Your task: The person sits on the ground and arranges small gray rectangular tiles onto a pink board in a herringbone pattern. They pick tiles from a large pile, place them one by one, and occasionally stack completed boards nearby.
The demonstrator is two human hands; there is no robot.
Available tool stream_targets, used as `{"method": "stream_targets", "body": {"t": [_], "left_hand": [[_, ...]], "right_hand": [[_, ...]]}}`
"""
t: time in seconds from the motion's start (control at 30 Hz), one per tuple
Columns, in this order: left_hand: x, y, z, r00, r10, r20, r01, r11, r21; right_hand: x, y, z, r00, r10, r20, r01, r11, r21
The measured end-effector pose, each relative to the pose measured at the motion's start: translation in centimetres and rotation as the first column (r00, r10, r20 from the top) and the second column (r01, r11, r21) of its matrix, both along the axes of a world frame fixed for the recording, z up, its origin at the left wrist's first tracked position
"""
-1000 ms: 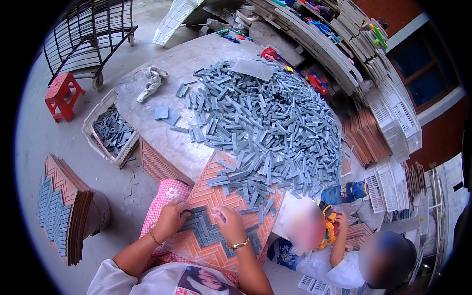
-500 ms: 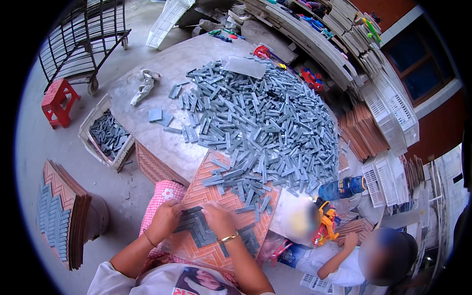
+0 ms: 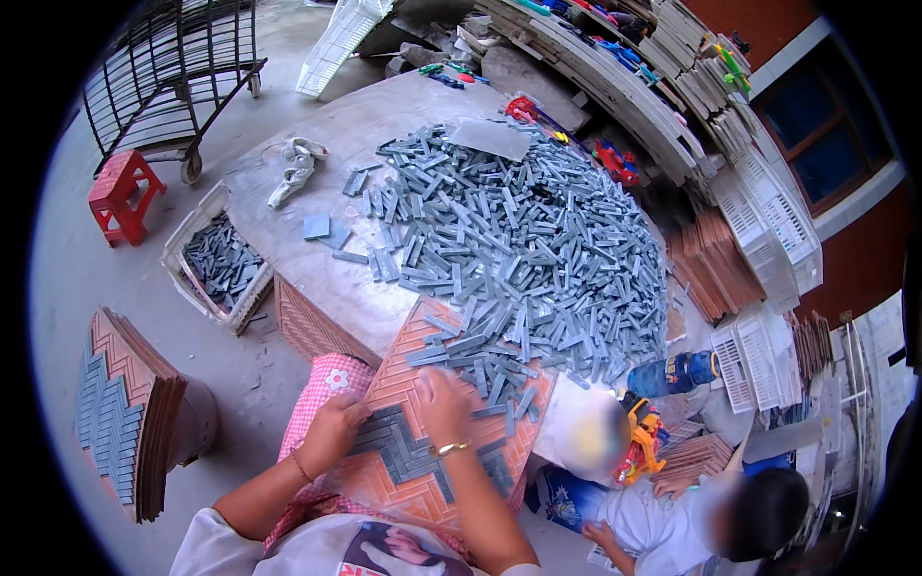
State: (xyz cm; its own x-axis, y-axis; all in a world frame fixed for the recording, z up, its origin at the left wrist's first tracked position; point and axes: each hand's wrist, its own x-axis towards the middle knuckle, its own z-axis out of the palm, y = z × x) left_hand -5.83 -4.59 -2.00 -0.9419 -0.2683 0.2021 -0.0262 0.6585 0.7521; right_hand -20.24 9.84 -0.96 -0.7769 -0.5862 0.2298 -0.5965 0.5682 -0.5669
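An orange herringbone-patterned tray (image 3: 400,351) rests in front of me, tilted on my lap. Dark grey stone strips (image 3: 401,447) fill part of its zigzag slots. At the tray's left edge my left hand (image 3: 332,430) is closed with its fingers curled; what it holds, if anything, is hidden. My right hand (image 3: 445,411) hovers over the tray's upper middle, close to loose strips, its fingers smeared by motion. A large pile of loose grey stone strips (image 3: 523,245) covers the table beyond, spilling onto the tray's far end.
A white crate of strips (image 3: 223,264) and a red stool (image 3: 125,197) stand left. Nearer is a stack of orange trays (image 3: 134,413), the top one partly filled. At right are a blue bottle (image 3: 672,373), white baskets (image 3: 757,357) and another person (image 3: 663,518).
My right hand has moved up and away from the filled strips, uncovering more of them. My left hand stays at the tray edge. The person at right has shifted their arms.
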Motion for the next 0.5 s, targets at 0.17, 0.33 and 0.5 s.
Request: {"method": "stream_targets", "body": {"t": [0.17, 0.33, 0.5], "left_hand": [[-0.1, -0.5, 0.6, 1.0, -0.031, -0.007, 0.031, 0.999, 0.039], [0.4, -0.6, 2.0, 0.991, 0.118, 0.057, -0.126, 0.973, 0.193], [0.3, -0.7, 1.3, 0.983, 0.184, 0.008, -0.179, 0.946, 0.27]], "right_hand": [[-4.2, -0.9, 1.2, 0.98, 0.059, -0.19, -0.027, 0.985, 0.169], [-3.7, -0.1, 2.2, 0.938, 0.315, -0.143, -0.303, 0.948, 0.096], [-0.5, 0.0, -1.4, 0.889, 0.452, -0.069, -0.446, 0.89, 0.092]]}}
